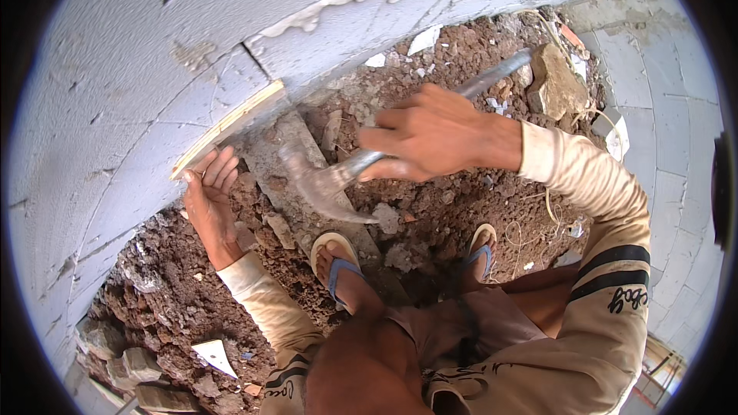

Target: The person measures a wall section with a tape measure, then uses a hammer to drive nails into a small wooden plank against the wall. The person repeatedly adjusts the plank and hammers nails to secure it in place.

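My right hand is wrapped around the metal shaft of a claw hammer. The hammer's head points left, blurred by motion, and its handle runs up to the right behind my fist. A short wooden strip lies at a slant against the grey wall, low down near the ground. At its lower left end, my left hand holds it with thumb and fingertips, palm turned up. The hammer head is apart from the strip, to its right.
Reddish-brown rubble covers the ground. A concrete ledge runs from the wall toward my sandalled feet. A large stone lies at the upper right, near loose string and white shards. A block wall stands on the right.
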{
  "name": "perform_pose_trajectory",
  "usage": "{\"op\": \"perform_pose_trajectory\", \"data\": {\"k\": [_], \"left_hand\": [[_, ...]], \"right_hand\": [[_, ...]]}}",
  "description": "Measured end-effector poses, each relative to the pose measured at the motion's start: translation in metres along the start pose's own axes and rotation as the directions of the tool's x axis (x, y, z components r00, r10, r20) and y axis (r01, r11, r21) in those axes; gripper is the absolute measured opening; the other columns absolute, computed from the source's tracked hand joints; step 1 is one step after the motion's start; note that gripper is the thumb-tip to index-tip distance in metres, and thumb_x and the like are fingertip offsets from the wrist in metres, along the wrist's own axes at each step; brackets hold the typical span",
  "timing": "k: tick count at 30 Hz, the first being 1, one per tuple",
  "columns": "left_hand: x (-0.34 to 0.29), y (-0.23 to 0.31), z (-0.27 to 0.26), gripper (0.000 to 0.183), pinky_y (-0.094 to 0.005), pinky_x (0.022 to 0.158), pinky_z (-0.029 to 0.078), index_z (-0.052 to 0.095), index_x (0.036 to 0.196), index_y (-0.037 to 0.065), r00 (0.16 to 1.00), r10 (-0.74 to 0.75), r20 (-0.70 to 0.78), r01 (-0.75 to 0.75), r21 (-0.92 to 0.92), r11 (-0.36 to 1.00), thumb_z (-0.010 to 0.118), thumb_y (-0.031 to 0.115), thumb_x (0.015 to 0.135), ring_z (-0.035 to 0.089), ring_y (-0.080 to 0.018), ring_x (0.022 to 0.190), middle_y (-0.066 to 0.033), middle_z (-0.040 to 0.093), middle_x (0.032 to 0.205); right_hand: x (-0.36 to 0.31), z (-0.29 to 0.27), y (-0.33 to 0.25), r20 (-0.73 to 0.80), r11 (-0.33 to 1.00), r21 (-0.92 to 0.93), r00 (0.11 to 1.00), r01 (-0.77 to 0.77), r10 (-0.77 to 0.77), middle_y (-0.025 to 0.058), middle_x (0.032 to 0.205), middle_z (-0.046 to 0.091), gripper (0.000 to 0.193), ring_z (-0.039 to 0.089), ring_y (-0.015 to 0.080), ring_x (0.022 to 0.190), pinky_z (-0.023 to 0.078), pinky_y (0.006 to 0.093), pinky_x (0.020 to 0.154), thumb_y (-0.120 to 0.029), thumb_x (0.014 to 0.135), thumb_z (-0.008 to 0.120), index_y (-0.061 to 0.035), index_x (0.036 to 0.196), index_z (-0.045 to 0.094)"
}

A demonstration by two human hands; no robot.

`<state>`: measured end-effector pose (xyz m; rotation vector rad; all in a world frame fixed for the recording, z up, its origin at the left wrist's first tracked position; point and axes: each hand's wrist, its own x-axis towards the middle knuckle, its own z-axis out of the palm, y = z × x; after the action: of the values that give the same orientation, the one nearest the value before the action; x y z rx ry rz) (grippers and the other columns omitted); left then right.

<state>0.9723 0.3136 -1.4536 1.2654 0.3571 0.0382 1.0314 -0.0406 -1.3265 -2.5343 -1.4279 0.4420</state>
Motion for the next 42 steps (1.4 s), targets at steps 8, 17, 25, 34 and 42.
{"op": "perform_pose_trajectory", "data": {"k": [8, 17, 25, 34, 42], "left_hand": [[-0.042, -0.039, 0.04, 0.034, -0.035, 0.089, 0.058, 0.072, 0.111, 0.01, 0.993, -0.111, 0.029, 0.089, 0.409, 0.908, 0.054, 0.039, 0.106, 0.073, -0.0196, 0.096, -0.012, 0.077, 0.109], [-0.077, -0.113, 0.174, 0.027, -0.0376, 0.085, 0.058, 0.073, 0.118, 0.011, 0.837, -0.14, 0.528, -0.264, 0.615, 0.743, 0.071, 0.026, 0.096, 0.072, -0.027, 0.096, -0.0099, 0.075, 0.105], [-0.073, -0.142, 0.218, 0.019, -0.0442, 0.081, 0.046, 0.077, 0.105, 0.015, 0.754, 0.094, 0.65, -0.625, 0.666, 0.408, 0.076, 0.019, 0.087, 0.05, -0.0302, 0.095, -0.0083, 0.047, 0.096], [-0.092, -0.004, 0.163, 0.015, -0.0405, 0.082, 0.046, 0.078, 0.095, 0.01, 0.724, 0.279, 0.63, -0.684, 0.608, 0.403, 0.082, 0.015, 0.081, 0.053, -0.0278, 0.097, -0.0089, 0.059, 0.101], [-0.065, 0.046, 0.109, 0.029, -0.0305, 0.058, 0.042, 0.07, 0.086, 0.002, 0.884, 0.441, 0.154, -0.413, 0.697, 0.585, 0.065, 0.026, 0.102, 0.053, -0.0117, 0.06, -0.0028, 0.061, 0.066]], "right_hand": [[-0.208, 0.017, 0.056, 0.129, 0.78, -0.175, 0.771, -0.601, 0.623, 0.0096, 0.071, 0.058, 0.051, 0.05, 0.0244, 0.046, 0.044, 0.0431, 0.046, -0.057, 0.104, 0.044, -0.0088, 0.104, 0.062], [-0.284, 0.066, 0.072, 0.169, 0.578, -0.283, 0.553, -0.766, 0.816, 0.0148, 0.108, 0.062, 0.039, 0.067, 0.0325, 0.088, 0.054, 0.0474, 0.07, -0.04, 0.1, 0.06, -0.005, 0.116, 0.061], [-0.212, 0.086, 0.038, -0.032, 0.914, -0.179, 0.931, -0.363, 0.363, 0.0165, 0.139, 0.051, 0.052, 0.048, 0.0293, 0.134, 0.04, 0.0484, 0.114, -0.02, 0.09, 0.07, -0.0023, 0.135, 0.051], [-0.123, 0.08, -0.002, 0.077, 0.781, 0.562, 0.957, -0.272, 0.278, 0.0187, 0.099, 0.067, 0.02, 0.067, 0.0405, 0.089, 0.053, 0.0492, 0.081, -0.023, 0.104, 0.056, -0.0049, 0.109, 0.063], [0.016, 0.023, 0.004, -0.466, 0.809, 0.586, 0.836, 0.047, 0.29, 0.017, 0.082, 0.064, 0.026, 0.063, 0.0339, 0.073, 0.048, 0.0432, 0.065, -0.023, 0.102, 0.061, 0.0011, 0.095, 0.065]]}}
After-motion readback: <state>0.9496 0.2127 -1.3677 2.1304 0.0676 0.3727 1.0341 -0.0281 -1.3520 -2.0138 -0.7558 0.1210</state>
